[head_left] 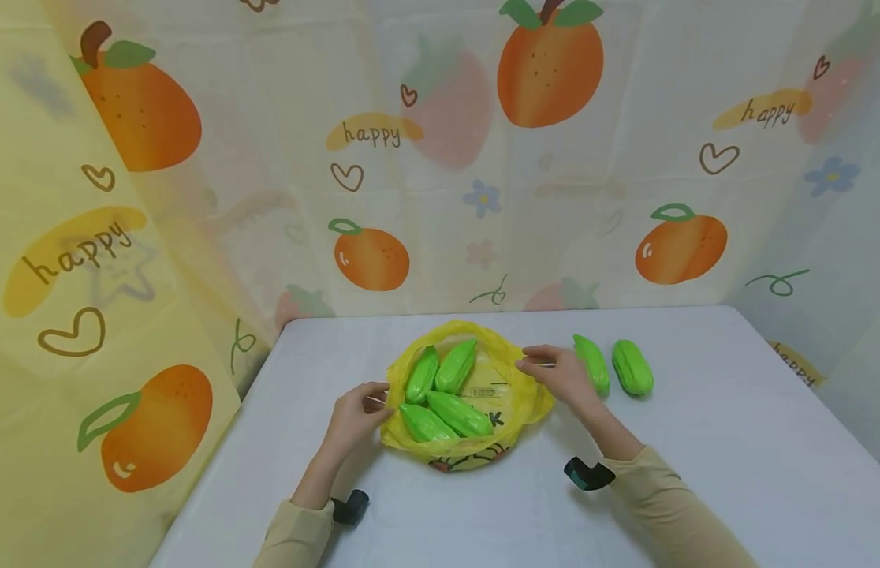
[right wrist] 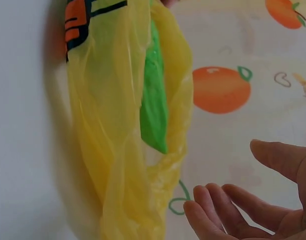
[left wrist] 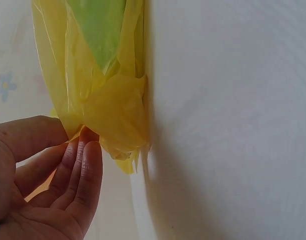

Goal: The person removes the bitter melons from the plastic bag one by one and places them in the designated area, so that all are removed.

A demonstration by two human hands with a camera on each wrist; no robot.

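A yellow plastic bag (head_left: 507,422) lies on the table with its mouth spread upward. Inside it are several glossy green pointed fruit-like pieces (head_left: 457,414), with lengthwise ridges. My left hand (head_left: 356,416) pinches the bag's left edge; in the left wrist view the thumb and fingers (left wrist: 88,172) meet at the thin film. On the other side, my right hand (head_left: 559,375) is at the bag's right rim. The right wrist view has its fingers (right wrist: 232,212) and thumb spread apart beside the bag, with nothing between them.
Two more green pieces, one partly behind my right hand (head_left: 591,364) and another (head_left: 632,368) farther right, lie on the white table (head_left: 475,521). A printed fruit-pattern cloth (head_left: 447,213) hangs behind and along the sides. Dark wrist devices (head_left: 589,473) sit below each wrist.
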